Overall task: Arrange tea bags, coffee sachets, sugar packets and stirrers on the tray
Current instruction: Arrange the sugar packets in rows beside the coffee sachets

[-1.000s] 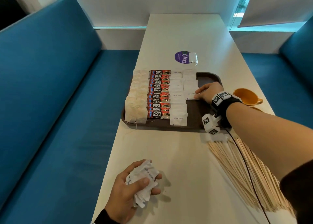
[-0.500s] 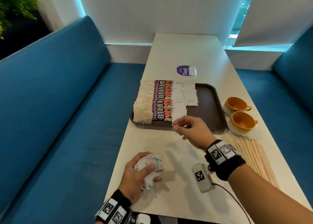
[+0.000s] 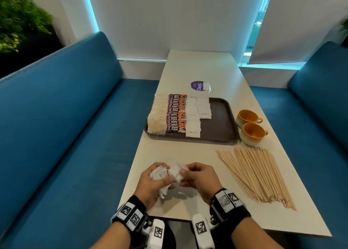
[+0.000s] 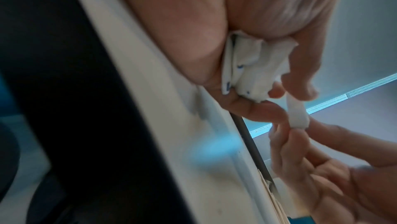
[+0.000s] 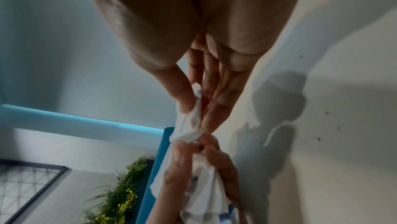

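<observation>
My left hand (image 3: pixel 156 179) grips a bunch of white sugar packets (image 3: pixel 160 175) near the table's front edge; the bunch (image 4: pixel 253 68) fills the left wrist view. My right hand (image 3: pixel 194 175) pinches one sugar packet (image 3: pixel 176 172) at the bunch's right side, thumb and fingertips closed on its edge (image 5: pixel 193 117). The brown tray (image 3: pixel 218 122) lies further back. It holds a column of tea bags (image 3: pixel 157 115), a column of red coffee sachets (image 3: pixel 177 115) and two columns of sugar packets (image 3: pixel 197 113). Wooden stirrers (image 3: pixel 252 175) lie fanned on the table at the right.
Two orange cups (image 3: pixel 250 126) stand right of the tray. A purple round sticker and a clear stand (image 3: pixel 200 85) sit behind it. Blue benches (image 3: pixel 66 135) flank the narrow white table (image 3: pixel 197 150). The tray's right third is bare.
My right hand left the tray's sugar column, came back to the near edge and now pinches a packet in the left hand's bunch. The head view tilted up.
</observation>
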The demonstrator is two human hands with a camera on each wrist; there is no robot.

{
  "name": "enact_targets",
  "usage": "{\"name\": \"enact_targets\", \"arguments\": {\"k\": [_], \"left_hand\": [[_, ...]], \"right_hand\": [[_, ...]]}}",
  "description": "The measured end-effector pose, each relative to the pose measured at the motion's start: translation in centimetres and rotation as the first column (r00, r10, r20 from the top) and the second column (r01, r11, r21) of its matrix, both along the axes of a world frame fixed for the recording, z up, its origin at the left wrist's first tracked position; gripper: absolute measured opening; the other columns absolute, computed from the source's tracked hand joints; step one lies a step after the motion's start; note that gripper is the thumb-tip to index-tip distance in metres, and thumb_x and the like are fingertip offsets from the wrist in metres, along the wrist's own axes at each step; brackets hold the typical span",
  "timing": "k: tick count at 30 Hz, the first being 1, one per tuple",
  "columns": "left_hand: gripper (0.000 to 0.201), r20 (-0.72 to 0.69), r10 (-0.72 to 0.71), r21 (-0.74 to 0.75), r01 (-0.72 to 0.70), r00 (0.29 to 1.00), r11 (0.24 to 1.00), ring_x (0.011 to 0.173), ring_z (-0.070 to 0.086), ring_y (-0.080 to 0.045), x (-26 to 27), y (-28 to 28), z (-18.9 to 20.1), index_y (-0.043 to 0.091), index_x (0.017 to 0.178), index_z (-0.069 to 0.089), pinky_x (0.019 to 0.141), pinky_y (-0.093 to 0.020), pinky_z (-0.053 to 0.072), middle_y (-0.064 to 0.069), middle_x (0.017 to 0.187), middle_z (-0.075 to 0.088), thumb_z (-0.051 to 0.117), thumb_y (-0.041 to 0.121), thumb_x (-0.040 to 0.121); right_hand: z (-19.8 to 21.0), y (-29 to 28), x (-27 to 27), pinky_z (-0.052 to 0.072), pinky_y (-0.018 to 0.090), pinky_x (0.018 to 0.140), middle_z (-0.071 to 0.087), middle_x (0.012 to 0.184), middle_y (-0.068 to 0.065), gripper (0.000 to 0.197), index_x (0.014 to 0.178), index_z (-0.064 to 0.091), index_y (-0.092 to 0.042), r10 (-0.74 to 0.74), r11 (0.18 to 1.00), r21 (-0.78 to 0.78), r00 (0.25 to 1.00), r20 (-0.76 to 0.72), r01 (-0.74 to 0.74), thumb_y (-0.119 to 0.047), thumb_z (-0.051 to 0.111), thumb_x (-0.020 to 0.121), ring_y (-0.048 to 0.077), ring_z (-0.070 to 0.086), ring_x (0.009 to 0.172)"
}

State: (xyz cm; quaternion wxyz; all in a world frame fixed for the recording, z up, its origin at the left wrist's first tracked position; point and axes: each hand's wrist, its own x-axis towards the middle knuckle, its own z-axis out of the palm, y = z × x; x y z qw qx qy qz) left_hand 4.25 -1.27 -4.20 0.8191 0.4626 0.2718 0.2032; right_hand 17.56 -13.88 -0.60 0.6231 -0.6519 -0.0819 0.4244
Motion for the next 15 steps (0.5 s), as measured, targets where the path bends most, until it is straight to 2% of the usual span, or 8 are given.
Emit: {"name": "enact_targets", "arguments": {"k": [3,6,9,11,13,15], "left_hand": [[0.042,0.016,0.027,0.006,-0.027,1.000,1.000,0.078,0.067,-0.039,0.0,-0.2,-0.1,0.001,0.096,0.063,0.058,-0.040,0.060,-0.025,0.088,0.062,0.086,-0.009,0.062],[0.035,0.037,0.046,-0.021,-0.045,0.998,0.999,0.083,0.067,-0.041,0.0,0.0,-0.4,0.000,0.098,0.062,0.071,-0.048,0.062,-0.024,0.088,0.062,0.081,-0.013,0.071],[0.030,0.041,0.039,-0.076,-0.036,0.998,0.996,0.074,0.064,-0.038,0.1,0.0,-0.4,0.003,0.100,0.063,0.064,-0.044,0.060,-0.027,0.085,0.058,0.083,0.001,0.077],[0.035,0.044,0.013,-0.108,-0.009,0.999,0.994,0.071,0.062,-0.037,0.2,-0.1,-0.1,0.005,0.105,0.061,0.058,-0.042,0.057,-0.030,0.089,0.056,0.083,0.012,0.078],[0.039,0.047,-0.006,-0.117,0.011,0.999,0.993,0.079,0.065,-0.040,0.3,-0.1,0.0,0.002,0.111,0.058,0.062,-0.045,0.059,-0.032,0.094,0.059,0.081,0.015,0.083],[0.042,-0.011,-0.006,-0.080,0.005,1.000,0.997,0.089,0.070,-0.043,0.4,0.1,0.0,0.000,0.117,0.057,0.071,-0.048,0.061,-0.032,0.103,0.066,0.079,0.018,0.086]], "right_hand": [[0.3,-0.3,-0.1,0.063,0.039,0.065,0.073,0.087,0.030,0.011,0.098,0.064,0.012,-0.058,0.997,0.039,0.991,-0.118,0.063,0.003,0.068,0.092,0.037,0.070,0.068],[0.3,-0.8,0.0,0.062,0.041,0.067,0.072,0.086,0.029,0.010,0.095,0.066,0.008,-0.084,0.996,0.014,0.988,-0.130,0.087,0.001,0.071,0.090,0.036,0.068,0.068],[0.0,-1.0,0.4,0.056,0.040,0.065,0.072,0.079,0.021,0.010,0.089,0.072,0.003,-0.187,0.982,-0.021,0.982,0.004,0.187,-0.004,0.078,0.086,0.028,0.064,0.064],[0.0,-0.9,0.4,0.051,0.034,0.061,0.075,0.076,0.009,0.012,0.086,0.074,-0.008,-0.197,0.974,-0.083,0.966,0.168,0.213,-0.017,0.082,0.085,0.022,0.069,0.062],[0.4,-0.4,-0.6,0.052,0.027,0.058,0.076,0.077,-0.001,0.015,0.083,0.075,-0.016,-0.115,0.979,-0.126,0.943,0.313,0.161,-0.028,0.084,0.083,0.016,0.073,0.067],[0.7,0.3,-2.2,0.053,0.022,0.059,0.076,0.076,-0.003,0.016,0.080,0.075,-0.020,0.004,0.991,-0.127,0.922,0.387,0.049,-0.032,0.086,0.081,0.012,0.072,0.069]]}}
